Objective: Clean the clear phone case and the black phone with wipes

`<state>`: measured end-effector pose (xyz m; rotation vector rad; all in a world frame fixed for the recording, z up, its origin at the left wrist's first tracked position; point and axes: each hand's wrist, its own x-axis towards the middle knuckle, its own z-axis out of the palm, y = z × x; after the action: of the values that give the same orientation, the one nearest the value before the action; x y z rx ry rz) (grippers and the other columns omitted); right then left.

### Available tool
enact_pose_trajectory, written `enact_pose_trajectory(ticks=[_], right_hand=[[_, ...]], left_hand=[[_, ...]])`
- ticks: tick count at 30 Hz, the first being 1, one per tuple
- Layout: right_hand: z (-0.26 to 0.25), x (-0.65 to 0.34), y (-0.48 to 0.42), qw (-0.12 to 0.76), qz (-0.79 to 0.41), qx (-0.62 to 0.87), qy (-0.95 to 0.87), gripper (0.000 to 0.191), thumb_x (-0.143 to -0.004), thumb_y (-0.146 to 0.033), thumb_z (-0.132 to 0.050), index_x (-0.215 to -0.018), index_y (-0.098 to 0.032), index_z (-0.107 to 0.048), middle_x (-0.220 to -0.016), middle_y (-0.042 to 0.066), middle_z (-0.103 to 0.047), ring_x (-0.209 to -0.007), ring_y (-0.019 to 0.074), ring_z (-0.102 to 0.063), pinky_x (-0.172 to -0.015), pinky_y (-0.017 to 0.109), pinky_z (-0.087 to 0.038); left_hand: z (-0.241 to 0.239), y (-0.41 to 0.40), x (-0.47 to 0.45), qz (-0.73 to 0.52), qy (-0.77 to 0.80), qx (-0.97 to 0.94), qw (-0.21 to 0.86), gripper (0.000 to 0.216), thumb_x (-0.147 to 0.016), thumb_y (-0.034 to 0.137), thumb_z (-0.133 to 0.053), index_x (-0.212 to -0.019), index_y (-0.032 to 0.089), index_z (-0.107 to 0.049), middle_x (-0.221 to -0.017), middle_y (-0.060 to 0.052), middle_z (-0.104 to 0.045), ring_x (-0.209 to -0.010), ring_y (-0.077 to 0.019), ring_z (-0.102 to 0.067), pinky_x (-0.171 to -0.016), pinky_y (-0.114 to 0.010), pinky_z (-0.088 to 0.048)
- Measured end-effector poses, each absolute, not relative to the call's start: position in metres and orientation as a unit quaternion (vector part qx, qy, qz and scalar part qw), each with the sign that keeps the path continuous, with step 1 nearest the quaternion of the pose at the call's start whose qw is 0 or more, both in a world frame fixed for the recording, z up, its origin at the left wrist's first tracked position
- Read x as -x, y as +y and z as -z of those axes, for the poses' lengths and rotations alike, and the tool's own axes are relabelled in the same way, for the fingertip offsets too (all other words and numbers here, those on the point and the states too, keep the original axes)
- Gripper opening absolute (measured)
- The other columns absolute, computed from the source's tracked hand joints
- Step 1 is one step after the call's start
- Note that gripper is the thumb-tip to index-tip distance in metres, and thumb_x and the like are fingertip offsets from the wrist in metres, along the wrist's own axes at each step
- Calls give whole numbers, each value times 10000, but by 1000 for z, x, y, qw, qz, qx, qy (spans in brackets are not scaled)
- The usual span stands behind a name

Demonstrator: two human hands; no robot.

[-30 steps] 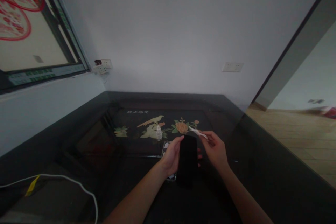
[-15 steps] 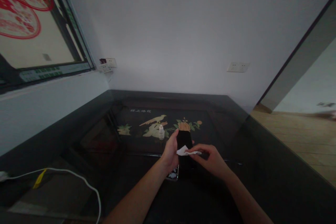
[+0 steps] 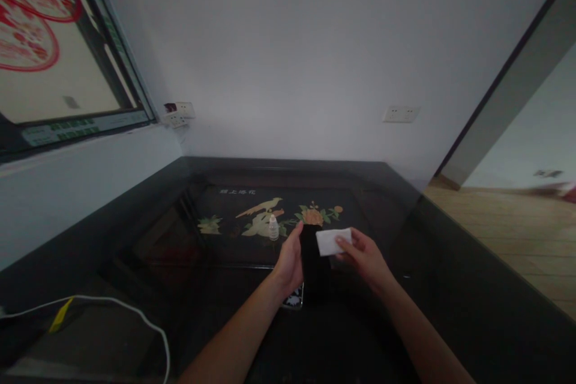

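My left hand (image 3: 290, 261) is wrapped round a black phone (image 3: 314, 264), held upright above the dark table (image 3: 405, 288). My right hand (image 3: 362, 257) pinches a small white wipe (image 3: 333, 241) against the phone's upper right edge. A small white dropper bottle (image 3: 273, 228) stands on the table just beyond my left hand. Under the phone, a patterned phone case (image 3: 294, 298) lies flat, mostly hidden by my wrist.
The table bears an inlaid bird and flower picture (image 3: 270, 216) and sits in a wall corner. A white cable (image 3: 135, 321) with a yellow tag curls at the lower left. A window (image 3: 49, 60) is on the left, wooden floor (image 3: 508, 234) on the right.
My right hand brought the white wipe down across the phone's face, then back up to its top right, where the wipe is spread flat. The left hand kept hold of the phone.
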<state>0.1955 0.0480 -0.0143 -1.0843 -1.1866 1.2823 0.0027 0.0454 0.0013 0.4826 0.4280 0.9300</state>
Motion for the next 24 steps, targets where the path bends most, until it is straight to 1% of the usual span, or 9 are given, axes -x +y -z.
enact_pose_trajectory(ticks=[3, 5, 7, 12, 14, 17, 19, 21, 24], right_hand=[[16, -202, 55, 620, -411, 494, -450, 395, -735, -496, -846, -930, -194, -684, -1033, 75, -764, -920, 238, -729, -685, 305, -647], [16, -204, 54, 632, -362, 509, -459, 381, -752, -499, -825, -949, -197, -703, -1143, 99, -759, -1000, 278, -726, -642, 299, -640], [14, -203, 51, 613, -340, 521, -488, 358, -785, -493, -792, -979, -197, -738, -1198, 111, -752, -1027, 303, -726, -589, 288, -622], [11, -192, 41, 525, -362, 517, -570, 334, -825, -466, -744, -1035, -211, -798, -1081, 99, -792, -847, 275, -759, -550, 301, -602], [11, -188, 38, 492, -385, 503, -597, 316, -822, -436, -752, -1037, -211, -805, -1030, 91, -801, -808, 258, -759, -606, 322, -614], [9, -185, 33, 424, -435, 455, -651, 258, -822, -387, -766, -997, -205, -819, -1001, 86, -807, -876, 251, -758, -756, 340, -615], [6, -185, 29, 366, -490, 412, -675, 237, -816, -372, -781, -973, -199, -825, -987, 84, -810, -905, 243, -757, -795, 328, -605], [4, -186, 24, 300, -549, 376, -683, 243, -783, -367, -818, -948, -188, -830, -950, 79, -815, -852, 218, -760, -741, 285, -599], [0, -192, 19, 176, -622, 335, -685, 279, -725, -361, -866, -939, -184, -833, -885, 61, -815, -646, 144, -718, -504, 173, -509]], left_hand=[[-1, 43, -2, -407, 213, -234, 857, 534, -973, 599, -484, -1221, 150, -633, -1046, -143, -729, -965, -305, -720, -867, -449, -555], [1, 41, -2, -385, 214, -234, 867, 565, -959, 635, -486, -1214, 152, -631, -1040, -142, -724, -959, -311, -719, -848, -456, -557], [4, 41, -2, -369, 205, -236, 875, 582, -955, 653, -479, -1220, 157, -629, -1026, -137, -722, -945, -309, -720, -833, -453, -558], [5, 41, -4, -378, 188, -250, 872, 568, -972, 627, -463, -1234, 154, -636, -1039, -138, -730, -925, -293, -721, -831, -429, -556], [3, 42, -4, -394, 181, -253, 865, 554, -982, 604, -460, -1245, 150, -637, -1062, -141, -733, -946, -296, -720, -859, -428, -551], [0, 44, -4, -416, 187, -247, 855, 555, -989, 589, -452, -1242, 132, -639, -1042, -145, -741, -973, -297, -719, -908, -422, -539], [-1, 44, -3, -427, 215, -240, 845, 569, -984, 602, -452, -1206, 117, -649, -1006, -150, -744, -962, -295, -723, -913, -414, -540], [-2, 45, -3, -434, 242, -231, 837, 583, -973, 624, -457, -1174, 113, -654, -992, -156, -744, -944, -295, -727, -892, -409, -549], [-5, 45, -2, -431, 256, -218, 837, 576, -965, 634, -459, -1153, 125, -653, -1014, -161, -739, -935, -296, -722, -828, -413, -571]])
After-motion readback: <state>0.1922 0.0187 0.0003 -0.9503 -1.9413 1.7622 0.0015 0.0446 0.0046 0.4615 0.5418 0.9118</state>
